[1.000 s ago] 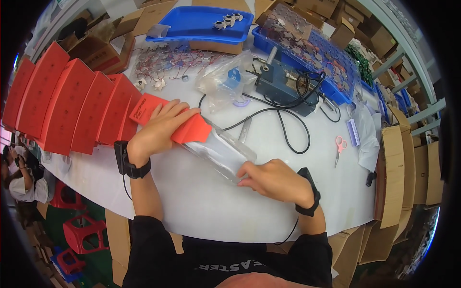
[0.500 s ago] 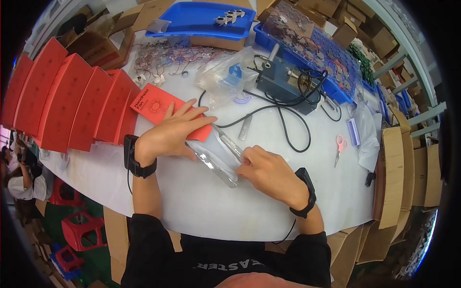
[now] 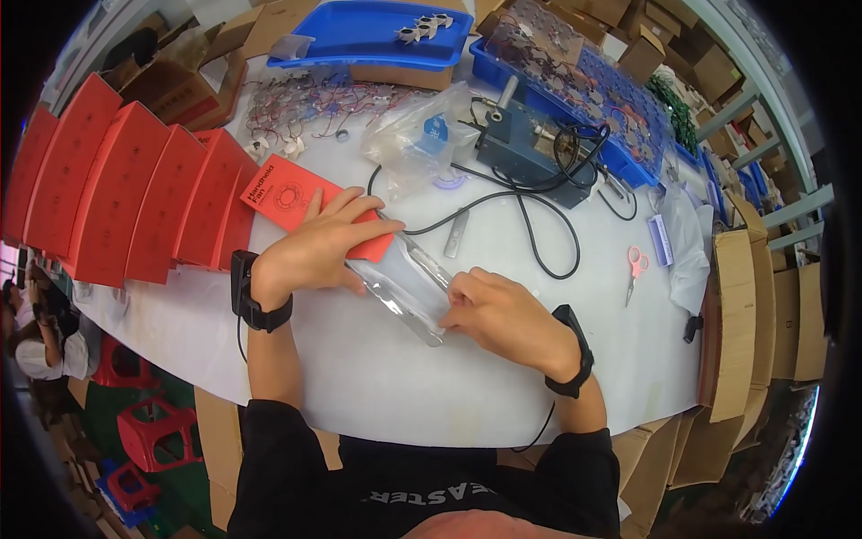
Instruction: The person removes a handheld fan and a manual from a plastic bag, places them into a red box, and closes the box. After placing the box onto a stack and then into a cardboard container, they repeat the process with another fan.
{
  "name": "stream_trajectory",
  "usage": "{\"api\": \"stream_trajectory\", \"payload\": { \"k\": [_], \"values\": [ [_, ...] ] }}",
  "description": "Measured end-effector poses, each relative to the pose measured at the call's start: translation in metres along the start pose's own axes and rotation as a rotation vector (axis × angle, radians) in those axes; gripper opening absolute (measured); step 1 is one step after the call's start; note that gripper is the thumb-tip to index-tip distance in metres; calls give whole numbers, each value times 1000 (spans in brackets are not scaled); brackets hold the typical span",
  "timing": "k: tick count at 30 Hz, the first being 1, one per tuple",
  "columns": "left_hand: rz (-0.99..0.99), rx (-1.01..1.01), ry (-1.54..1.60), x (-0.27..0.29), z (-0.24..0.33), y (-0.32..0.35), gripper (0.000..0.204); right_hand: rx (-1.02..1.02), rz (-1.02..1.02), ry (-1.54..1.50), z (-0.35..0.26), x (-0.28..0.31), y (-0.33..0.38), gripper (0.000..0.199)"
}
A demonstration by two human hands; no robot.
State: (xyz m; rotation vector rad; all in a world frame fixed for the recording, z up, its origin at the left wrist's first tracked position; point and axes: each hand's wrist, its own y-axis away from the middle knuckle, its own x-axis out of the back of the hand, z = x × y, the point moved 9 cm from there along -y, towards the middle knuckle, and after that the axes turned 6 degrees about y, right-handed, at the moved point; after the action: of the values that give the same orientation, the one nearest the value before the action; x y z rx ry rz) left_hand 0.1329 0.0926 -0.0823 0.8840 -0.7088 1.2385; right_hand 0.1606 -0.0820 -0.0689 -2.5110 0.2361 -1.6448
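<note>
A flat red box (image 3: 285, 192) lies slantwise on the white table, its near end partly inside a clear plastic bag (image 3: 402, 289). Across the box rests my left hand (image 3: 312, 250), fingers spread over its top and thumb by its near edge, gripping it. The bag stretches toward the lower right. My right hand (image 3: 503, 316) is closed, pinching the bag's right edge near its far end; the fingertips are partly hidden. Under the left palm, part of the box is out of sight.
Red boxes (image 3: 135, 193) stand in a row at left. A blue tray (image 3: 359, 36) and a blue bin (image 3: 503, 72) of parts sit at the back. Beyond the hands are a dark machine (image 3: 530, 144) with black cables, a crumpled plastic bag (image 3: 395, 148) and pink scissors (image 3: 636, 262).
Both hands keep their hold with hardly any movement. The whole scene has shifted slightly in view.
</note>
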Motion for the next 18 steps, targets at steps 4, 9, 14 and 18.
{"api": "stream_trajectory", "payload": {
  "k": [4, 9, 14, 18],
  "values": [
    [-9, 6, -11, -1, 1, 0, 102, -27, 12, 95, -3, -2, 0, 12],
    [7, 10, 16, 0, 0, 0, 101, -14, 13, 185, -11, -2, -3, 14],
    [35, -15, 17, 3, 4, 1, 93, 16, 148, 193, -20, 14, -9, 15],
    [31, -5, 40, 2, 2, -1, 95, -4, 363, 201, -21, 18, -14, 17]
  ]
}}
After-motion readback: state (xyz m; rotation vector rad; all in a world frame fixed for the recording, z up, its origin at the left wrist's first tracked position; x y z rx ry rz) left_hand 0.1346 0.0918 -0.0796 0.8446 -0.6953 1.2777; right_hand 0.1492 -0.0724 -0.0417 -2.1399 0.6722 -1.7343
